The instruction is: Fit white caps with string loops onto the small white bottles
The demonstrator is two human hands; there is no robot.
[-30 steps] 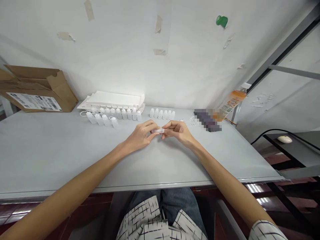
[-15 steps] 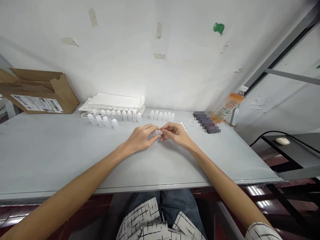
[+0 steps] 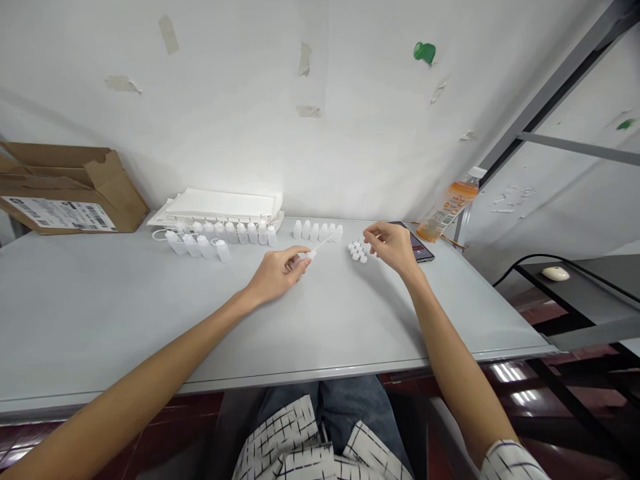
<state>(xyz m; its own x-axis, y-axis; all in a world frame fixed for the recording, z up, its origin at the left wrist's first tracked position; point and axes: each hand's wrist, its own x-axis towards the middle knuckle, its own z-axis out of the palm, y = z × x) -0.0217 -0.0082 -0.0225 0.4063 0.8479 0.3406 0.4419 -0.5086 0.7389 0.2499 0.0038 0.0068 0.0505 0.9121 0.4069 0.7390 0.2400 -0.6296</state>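
My left hand (image 3: 283, 270) is closed round a small translucent plastic dropper bottle (image 3: 312, 255), most of it hidden by the fingers. From the bottle's top a thin white strap (image 3: 323, 244) sticks out towards the upper right. My right hand (image 3: 393, 244) hovers just right of a cluster of small white needle-tip caps (image 3: 357, 251). Its fingers are curved with a gap between thumb and fingertips, and nothing shows in them. Behind the hands stands a short row of small uncapped bottles (image 3: 315, 231).
Several capped bottles (image 3: 242, 233) stand at left before a stack of white sheets (image 3: 220, 203). A cardboard box (image 3: 65, 193) sits at the far left. A phone (image 3: 423, 251) and an orange drink bottle (image 3: 450, 207) are at right, by the wall.
My right hand has left the bottle and moved right to the caps. The left hand keeps the bottle, whose strap now shows. The view has shifted slightly.
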